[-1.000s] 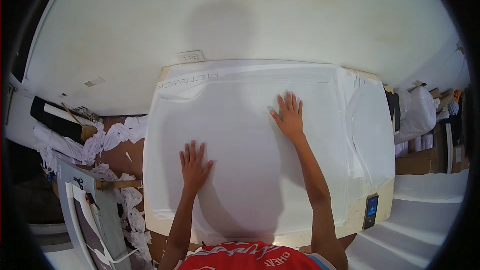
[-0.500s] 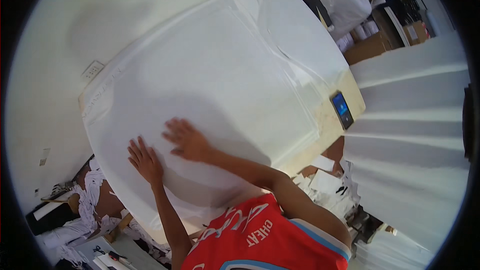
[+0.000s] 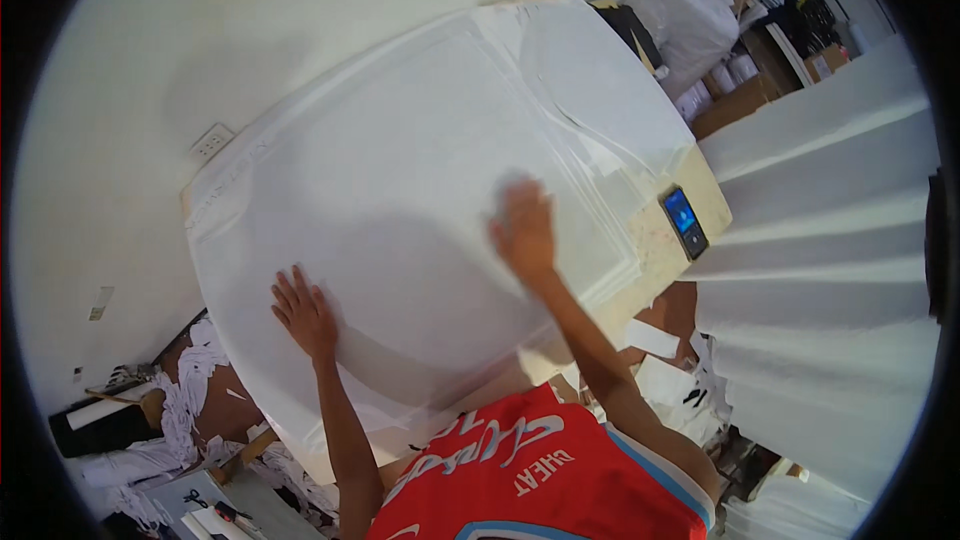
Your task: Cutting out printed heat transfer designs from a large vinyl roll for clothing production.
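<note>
Large layered white sheets [image 3: 390, 160] are spread over most of a pale table; whether they are paper or cloth I cannot tell. My left hand [image 3: 304, 314] lies flat on them toward the near left, fingers spread. Farther right, my right hand [image 3: 524, 230] is on or just above the sheets, its fingers stretched out and blurred by motion. Neither hand holds anything. Stacked edges of the sheets show along the right side, and a long curved edge runs across the far right part.
A phone [image 3: 684, 223] with a lit screen lies on the bare right end of the table [image 3: 650, 252]. White curtains [image 3: 810, 210] hang to the right. Boxes and bags [image 3: 700, 20] are piled at the far right. White scraps [image 3: 185, 380] litter the floor, and scissors [image 3: 195, 500] lie at lower left.
My right hand has swept across the sheets to the right and slightly away from me. My left hand stays flat in nearly the same place. The view has shifted slightly.
</note>
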